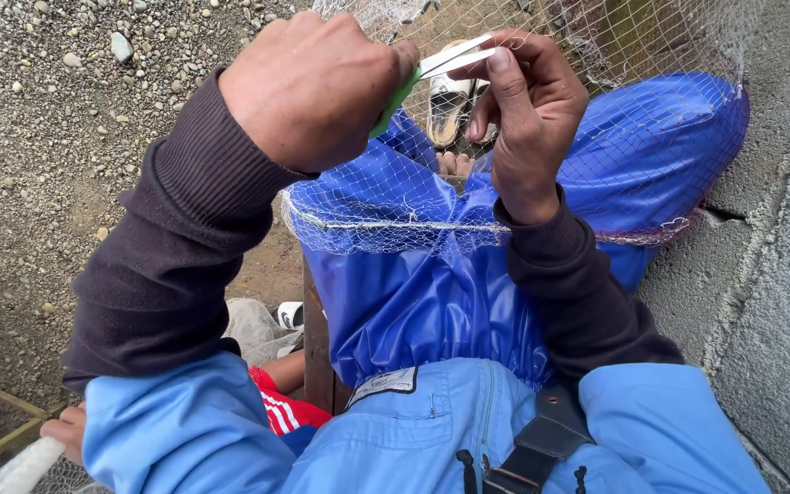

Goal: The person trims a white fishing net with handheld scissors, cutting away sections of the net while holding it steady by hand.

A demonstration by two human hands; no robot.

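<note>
Both hands up over the lap, close together. Left hand (313,87) fisted around a green-handled netting needle (432,71), knuckles toward camera; the tool's pale flat tip sticks out to the right. Right hand (528,114) pinches that tip between thumb and forefinger, other fingers curled, strands of white fishing net (395,197) caught under them. Net drapes over both knees, thicker edge cord (386,225) running straight across the thighs just below the right wrist. Under the net: shiny blue waterproof trousers (432,293), light blue jacket (432,430) with a black strap and buckle (541,439) at the bottom. Dark sleeves (176,247) on both forearms. Sandalled foot (450,101) shows through the mesh beyond the hands. Gravel ground (57,137) on the left, concrete slab (770,293) on the right. Lower left, another person's hand (64,430) and a red striped garment (285,410) beside the wooden seat (317,343).
</note>
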